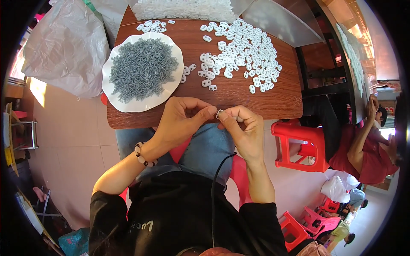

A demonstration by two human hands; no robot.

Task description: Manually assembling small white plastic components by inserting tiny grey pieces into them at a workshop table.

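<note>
My right hand (244, 132) pinches a small white oval piece with holes (220, 112) between thumb and fingers, just past the table's near edge. A second pale bit shows among its curled fingers, too small to name. My left hand (184, 120) meets it from the left, thumb and forefinger pressed together beside the piece. Whatever lies between those fingertips is too small to make out. Beyond the left hand, a white wavy-rimmed plate (177, 85) bears a heap of small grey translucent tube-like pieces (144, 68). Many loose white two-holed pieces (250, 51) spread over the table's right half.
The brown wooden table (200, 98) also bears a small white cluster (152, 26) and a pile of clear-white pieces (183, 9) at its far edge. A large white sack (64, 47) stands left. Right are a red stool (299, 145) and a seated person (363, 153).
</note>
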